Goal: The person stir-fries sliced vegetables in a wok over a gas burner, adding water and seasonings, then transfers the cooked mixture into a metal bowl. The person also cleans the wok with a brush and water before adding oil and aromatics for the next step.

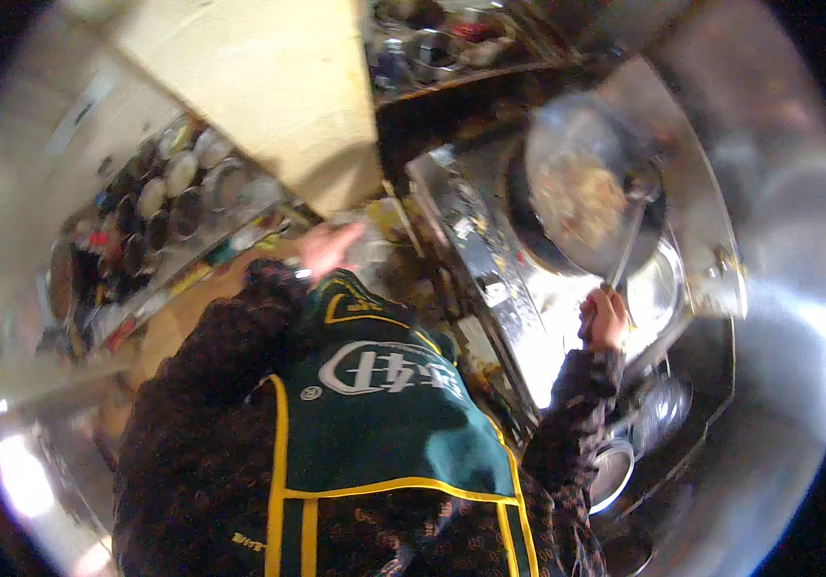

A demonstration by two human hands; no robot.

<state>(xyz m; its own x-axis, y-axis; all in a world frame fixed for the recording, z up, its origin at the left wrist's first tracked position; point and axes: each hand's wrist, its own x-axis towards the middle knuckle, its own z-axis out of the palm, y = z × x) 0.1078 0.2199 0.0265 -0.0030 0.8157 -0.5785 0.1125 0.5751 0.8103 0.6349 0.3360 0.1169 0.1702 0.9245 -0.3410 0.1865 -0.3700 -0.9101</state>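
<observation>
My right hand (607, 322) is closed around the long handle of a ladle (627, 245), whose dark round bowl lies at the right side of a wok (540, 252). Pale, yellowish-brown food (588, 200) sits in the wok, and a whitish haze hangs over it. My left hand (329, 247) is held out in front of my apron, fingers stretched and somewhat blurred. Nothing shows in it. It is nearest to a cluttered, greyish area beside the stove, too blurred to make out.
Left stands a counter with several small bowls and containers (182, 173). More containers (432, 48) are beyond the stove (470, 226). A bright metal basin (661, 288) adjoins the wok on the near side; a pale-rimmed pot (612, 476) lies nearer me. A curved metal wall (788, 192) closes the right.
</observation>
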